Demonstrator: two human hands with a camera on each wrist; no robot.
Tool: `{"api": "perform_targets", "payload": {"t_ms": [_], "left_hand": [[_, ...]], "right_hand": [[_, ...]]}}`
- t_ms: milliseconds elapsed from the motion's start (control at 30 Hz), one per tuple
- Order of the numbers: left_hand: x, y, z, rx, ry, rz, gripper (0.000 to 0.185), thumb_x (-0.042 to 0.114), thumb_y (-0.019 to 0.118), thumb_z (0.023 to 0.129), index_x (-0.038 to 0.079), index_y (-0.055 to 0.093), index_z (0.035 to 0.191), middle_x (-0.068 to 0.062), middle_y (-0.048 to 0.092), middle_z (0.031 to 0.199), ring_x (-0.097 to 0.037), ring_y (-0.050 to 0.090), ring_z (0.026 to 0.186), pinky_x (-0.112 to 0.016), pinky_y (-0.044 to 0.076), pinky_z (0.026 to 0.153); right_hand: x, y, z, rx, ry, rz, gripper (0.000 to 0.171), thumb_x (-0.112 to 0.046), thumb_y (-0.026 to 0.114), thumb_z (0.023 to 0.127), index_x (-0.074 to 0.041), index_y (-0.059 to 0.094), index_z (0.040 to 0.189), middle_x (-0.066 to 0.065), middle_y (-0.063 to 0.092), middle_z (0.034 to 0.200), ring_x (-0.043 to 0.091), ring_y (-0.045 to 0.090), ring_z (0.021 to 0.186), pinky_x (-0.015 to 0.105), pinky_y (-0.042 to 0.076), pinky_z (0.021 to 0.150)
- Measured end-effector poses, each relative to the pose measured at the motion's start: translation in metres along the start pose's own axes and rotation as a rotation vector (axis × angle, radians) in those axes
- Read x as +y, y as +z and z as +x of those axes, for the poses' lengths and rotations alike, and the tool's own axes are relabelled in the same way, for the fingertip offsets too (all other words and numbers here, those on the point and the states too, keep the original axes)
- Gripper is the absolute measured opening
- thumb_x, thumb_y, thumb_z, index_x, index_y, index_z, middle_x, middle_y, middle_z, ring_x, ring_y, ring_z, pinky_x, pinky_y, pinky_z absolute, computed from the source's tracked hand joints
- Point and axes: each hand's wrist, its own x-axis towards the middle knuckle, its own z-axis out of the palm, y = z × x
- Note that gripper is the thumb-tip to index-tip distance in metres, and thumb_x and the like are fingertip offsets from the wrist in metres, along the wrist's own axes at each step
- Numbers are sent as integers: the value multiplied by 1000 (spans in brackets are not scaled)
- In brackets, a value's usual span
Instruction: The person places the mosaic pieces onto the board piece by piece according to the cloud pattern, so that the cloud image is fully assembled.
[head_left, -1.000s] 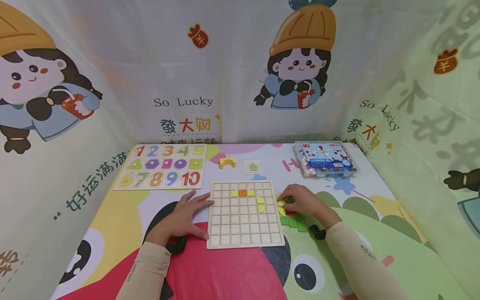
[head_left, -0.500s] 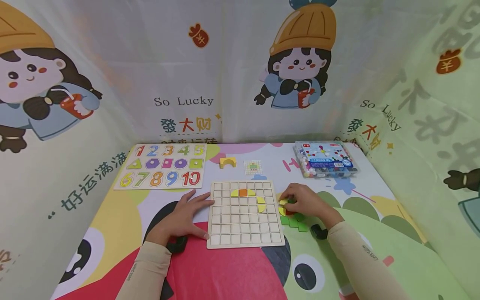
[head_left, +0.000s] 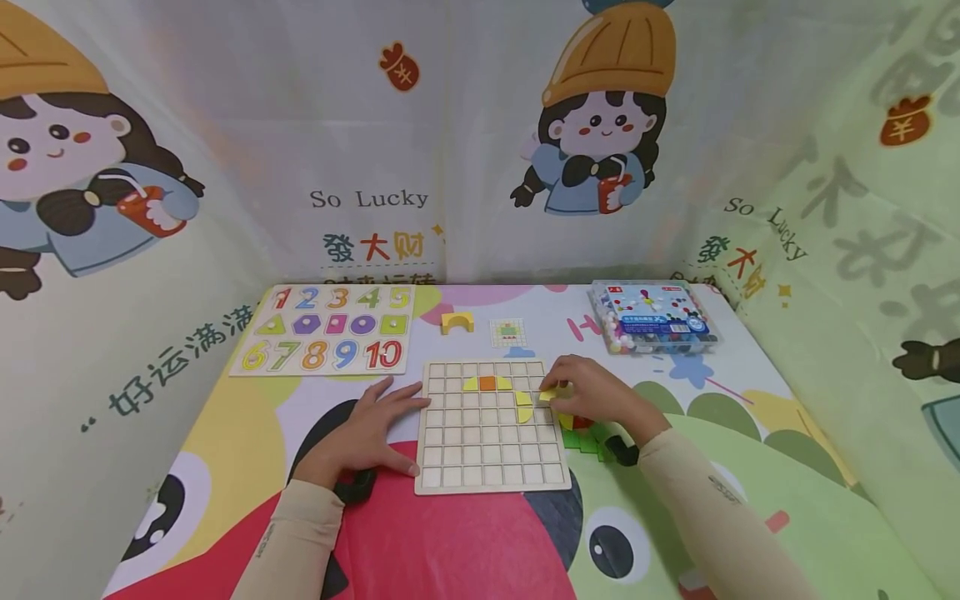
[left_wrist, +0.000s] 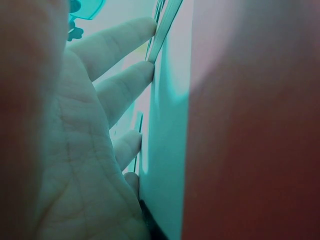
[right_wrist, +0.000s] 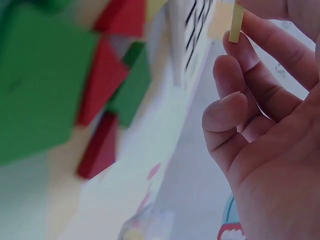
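Observation:
A wooden grid board (head_left: pixel 491 454) lies in front of me. Near its far side are an orange square tile (head_left: pixel 488 383) and several yellow rounded tiles (head_left: pixel 523 413). My left hand (head_left: pixel 371 432) is spread along the board's left side, fingertips at its edge and thumb by the near corner. Above the board's right edge, my right hand (head_left: pixel 588 390) pinches a yellow tile (right_wrist: pixel 236 24) between thumb and fingers, the tile standing edge-on in the right wrist view. Loose green tiles (head_left: pixel 585 442) and red tiles (right_wrist: pixel 102 147) lie beneath and beside that hand.
A number puzzle board (head_left: pixel 324 330) lies back left. Behind the grid board are a yellow arch block (head_left: pixel 457 322) and a small pattern card (head_left: pixel 508 333). A clear plastic box of colourful pieces (head_left: pixel 652 318) stands back right. Printed cloth walls surround the table.
My right hand has lifted a yellow tile from the loose pile and moved it left to the board's right edge. My left hand stays at the board's left side.

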Motion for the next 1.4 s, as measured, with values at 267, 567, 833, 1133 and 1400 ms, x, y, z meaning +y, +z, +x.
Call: {"api": "perform_targets", "payload": {"t_ms": [267, 567, 833, 1133, 1400], "left_hand": [[1, 0, -2, -6, -9, 3, 105, 56, 95, 65, 33, 51, 158, 3, 33, 173, -39, 8, 163, -63, 53, 108], [5, -2, -1, -7, -17, -10, 106, 52, 96, 65, 33, 50, 158, 3, 33, 173, -38, 8, 163, -61, 56, 105], [7, -4, -1, -15, -21, -7, 105, 54, 96, 65, 32, 51, 158, 3, 33, 173, -38, 9, 163, -62, 55, 107], [7, -6, 1, -20, -15, 1, 105, 56, 95, 65, 33, 51, 158, 4, 33, 174, -38, 7, 163, -66, 47, 114], [5, -4, 0, -19, -19, 1, 105, 57, 95, 65, 34, 51, 157, 6, 33, 174, -37, 6, 164, -66, 45, 115]], "right_hand": [[-22, 1, 23, -45, -56, -54, 19, -18, 79, 94, -16, 82, 112, -3, 72, 108, 16, 62, 98, 37, 59, 93], [-46, 1, 54, -105, -180, -153, 19, -13, 75, 96, -13, 81, 114, 1, 73, 112, 18, 64, 101, 38, 58, 96], [-63, 16, 78, -164, -238, -172, 18, -14, 78, 97, -13, 80, 115, 1, 74, 112, 17, 65, 101, 36, 58, 97], [-79, 31, 97, -238, -203, -162, 18, -22, 78, 98, -16, 80, 115, -1, 73, 109, 14, 62, 100, 35, 57, 99], [-89, 42, 107, -264, -208, -230, 17, -22, 76, 100, -19, 80, 116, -3, 72, 110, 13, 61, 101, 32, 56, 98]]}}
